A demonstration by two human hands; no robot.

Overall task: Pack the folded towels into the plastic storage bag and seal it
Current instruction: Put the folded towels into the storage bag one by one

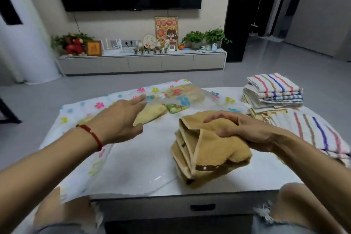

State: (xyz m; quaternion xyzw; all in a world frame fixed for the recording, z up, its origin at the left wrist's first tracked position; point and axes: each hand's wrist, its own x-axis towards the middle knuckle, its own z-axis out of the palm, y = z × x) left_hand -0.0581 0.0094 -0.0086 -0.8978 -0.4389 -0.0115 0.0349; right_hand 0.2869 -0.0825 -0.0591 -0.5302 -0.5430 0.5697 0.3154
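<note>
The person's right hand [237, 129] is closed on a folded tan towel [207, 150], gripping it from the top and holding it above the white table [140, 159]. The left hand [121, 119] is open, with the fingers spread, and it reaches toward the plastic storage bag [106, 104] with the little flowers on it. It seems to touch the clear flap at the bag's mouth, but this is hard to tell. The bag lies flat on the left side of the table, and some towels look to be inside it. To do this step well, the left hand should lift the top flap high, so the mouth opens wide. Then the right hand can slide the towel in flat, so it stays folded. More towels wait on the right: a striped stack [273, 91] at the far corner and a striped towel [311, 133] near the right arm. There is bare table between the tan towel and the bag, so the way is free. The bag hangs over the left edge of the table, so a hard push could slide it off.
</note>
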